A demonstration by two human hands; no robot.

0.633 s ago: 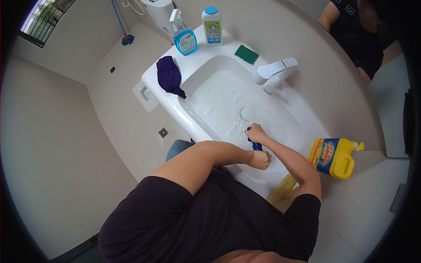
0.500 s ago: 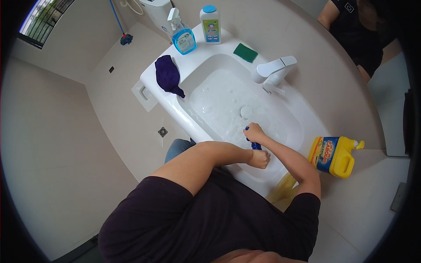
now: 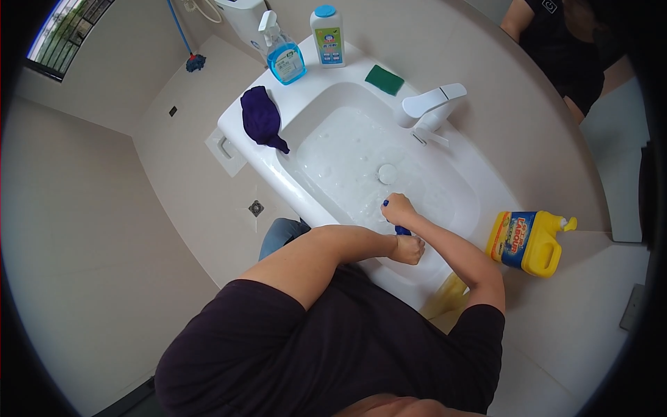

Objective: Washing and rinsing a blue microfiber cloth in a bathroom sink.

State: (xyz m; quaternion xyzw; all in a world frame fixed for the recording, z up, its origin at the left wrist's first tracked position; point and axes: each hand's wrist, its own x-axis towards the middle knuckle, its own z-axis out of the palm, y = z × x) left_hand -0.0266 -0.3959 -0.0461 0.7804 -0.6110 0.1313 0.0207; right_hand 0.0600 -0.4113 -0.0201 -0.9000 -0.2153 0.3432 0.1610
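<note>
Both my hands are over the near right part of the white sink basin [image 3: 326, 121], closed on a narrow dark blue cloth [image 3: 401, 230] that looks twisted. My left hand [image 3: 408, 249] grips its nearer end in a fist. Just beyond, my right hand [image 3: 399, 209] is wrapped round the other part, with a bit of blue poking out by the fingers. Most of the cloth is hidden in the hands. Foamy water and bubbles lie in the basin around a round white drain plug [image 3: 387, 174].
A purple cloth [image 3: 261, 117] drapes the left rim. Behind stand a blue spray bottle [image 3: 287, 62], a white bottle with blue cap [image 3: 328, 38] and a green scouring pad [image 3: 384, 80]. The white faucet [image 3: 432, 108] is right of them. A yellow detergent jug [image 3: 528, 243] lies at the right.
The blue part showing between my hands has become shorter, as the hands are slightly closer together. Everything else has shifted only a little with the view.
</note>
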